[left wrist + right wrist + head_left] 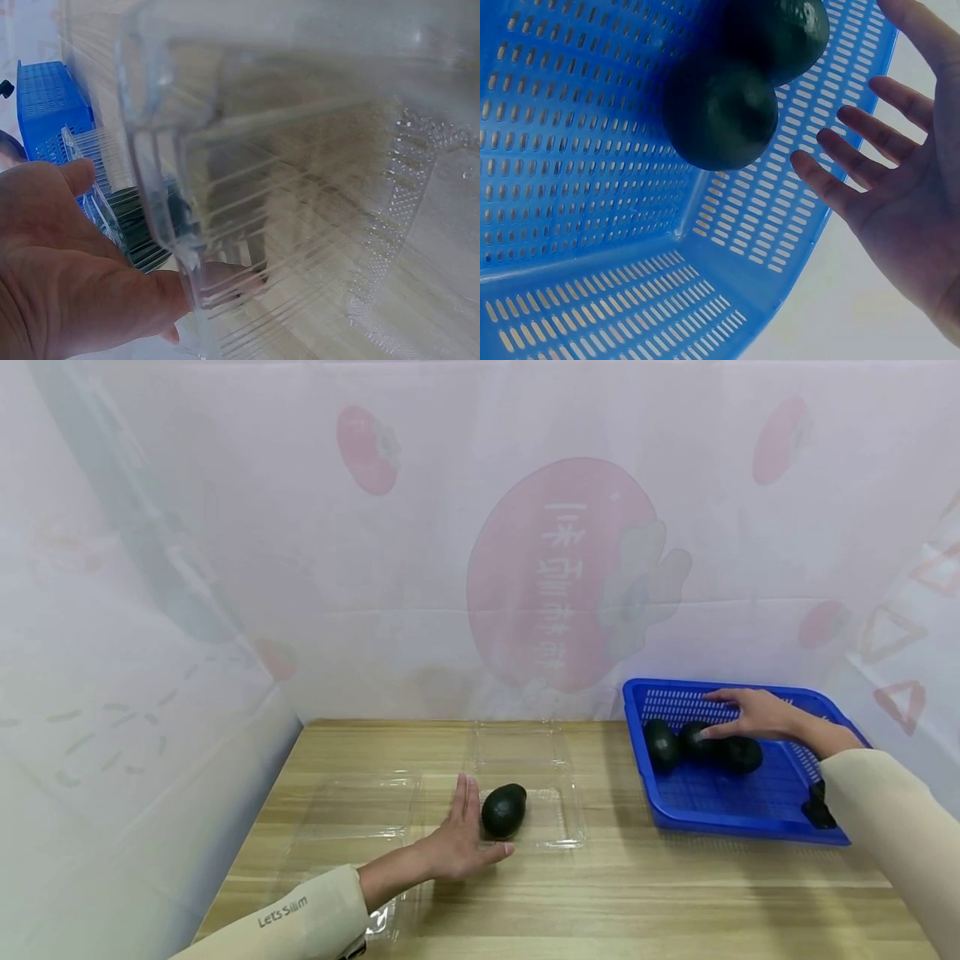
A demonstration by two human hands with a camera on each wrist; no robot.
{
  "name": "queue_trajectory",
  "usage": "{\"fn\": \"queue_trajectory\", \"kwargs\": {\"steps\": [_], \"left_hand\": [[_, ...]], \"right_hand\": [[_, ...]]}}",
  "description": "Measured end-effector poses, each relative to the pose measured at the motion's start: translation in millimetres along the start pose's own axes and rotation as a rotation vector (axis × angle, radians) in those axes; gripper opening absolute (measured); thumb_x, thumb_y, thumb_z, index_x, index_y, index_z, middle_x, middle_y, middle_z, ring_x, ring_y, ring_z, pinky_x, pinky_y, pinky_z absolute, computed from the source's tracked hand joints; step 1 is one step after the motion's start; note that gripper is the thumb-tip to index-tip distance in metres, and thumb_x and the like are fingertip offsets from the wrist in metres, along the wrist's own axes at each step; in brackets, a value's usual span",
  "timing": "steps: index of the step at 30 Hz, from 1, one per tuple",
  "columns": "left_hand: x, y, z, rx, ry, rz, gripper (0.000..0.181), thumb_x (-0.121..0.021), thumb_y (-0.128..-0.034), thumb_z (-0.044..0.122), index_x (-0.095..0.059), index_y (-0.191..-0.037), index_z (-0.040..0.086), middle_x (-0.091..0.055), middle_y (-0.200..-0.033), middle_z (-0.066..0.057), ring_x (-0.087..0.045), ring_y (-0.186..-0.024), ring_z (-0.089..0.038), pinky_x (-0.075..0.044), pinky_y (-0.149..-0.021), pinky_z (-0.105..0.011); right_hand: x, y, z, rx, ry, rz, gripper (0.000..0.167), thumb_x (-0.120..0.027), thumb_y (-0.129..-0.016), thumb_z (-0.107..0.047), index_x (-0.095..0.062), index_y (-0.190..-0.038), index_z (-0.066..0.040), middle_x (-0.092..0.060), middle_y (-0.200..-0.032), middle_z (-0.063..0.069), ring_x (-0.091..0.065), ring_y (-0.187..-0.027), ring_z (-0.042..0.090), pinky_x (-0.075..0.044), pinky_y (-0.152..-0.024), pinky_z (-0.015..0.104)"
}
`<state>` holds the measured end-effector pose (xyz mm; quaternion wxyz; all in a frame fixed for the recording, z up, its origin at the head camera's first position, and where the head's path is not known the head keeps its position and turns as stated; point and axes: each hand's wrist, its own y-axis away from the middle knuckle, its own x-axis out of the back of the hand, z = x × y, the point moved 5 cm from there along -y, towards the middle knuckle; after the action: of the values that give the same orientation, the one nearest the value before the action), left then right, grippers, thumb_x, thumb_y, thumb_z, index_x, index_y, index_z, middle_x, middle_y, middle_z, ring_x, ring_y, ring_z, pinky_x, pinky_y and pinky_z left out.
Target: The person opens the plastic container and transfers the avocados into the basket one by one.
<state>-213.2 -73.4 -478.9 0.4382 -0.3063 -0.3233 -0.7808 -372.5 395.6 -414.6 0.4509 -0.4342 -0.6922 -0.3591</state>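
Note:
A dark green avocado [504, 811] lies in the left part of a clear plastic clamshell box [551, 827], whose lid is folded back toward the wall. My left hand [463, 839] rests at the box's left side with fingers extended and thumb apart, beside that avocado. In the left wrist view the hand [90, 270] shows near clear ribbed plastic. My right hand [757, 717] reaches over a blue basket [780, 802] holding three avocados [662, 746]. In the right wrist view its fingers [877, 135] are spread, apart from the two avocados [720, 112] visible there.
More clear plastic packaging [356, 802] lies on the wooden table [600, 902] at the left, partly under my left forearm. A black object [817, 806] sits at the basket's right side. Printed white sheeting [420, 568] stands behind the table and along both sides.

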Motion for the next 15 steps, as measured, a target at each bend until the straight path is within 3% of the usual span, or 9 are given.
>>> {"fn": "queue_trajectory", "kwargs": {"steps": [7,15], "left_hand": [[1.3,0.5,-0.3,-0.003,0.007,-0.018,0.113,-0.065,-0.1026,0.049,0.007,-0.162,-0.015,0.021,-0.167,-0.038,-0.005,-0.156,-0.058,-0.027,-0.121,-0.067],[1.6,1.4,0.6,0.005,0.01,-0.013,0.114,-0.067,-0.1021,0.049,0.007,-0.162,-0.013,0.02,-0.168,-0.036,-0.007,-0.156,-0.058,-0.029,-0.121,-0.066]], "right_hand": [[1,3.9,-9,0.023,-0.004,0.013,0.084,-0.079,-0.093,-0.048,-0.052,-0.152,0.005,-0.051,-0.149,0.039,-0.05,-0.134,0.062,-0.041,-0.103,0.079],[3,5.5,-18,0.062,-0.013,0.052,0.083,-0.08,-0.092,-0.047,-0.052,-0.153,0.003,-0.052,-0.149,0.038,-0.049,-0.134,0.062,-0.043,-0.102,0.078]]}}
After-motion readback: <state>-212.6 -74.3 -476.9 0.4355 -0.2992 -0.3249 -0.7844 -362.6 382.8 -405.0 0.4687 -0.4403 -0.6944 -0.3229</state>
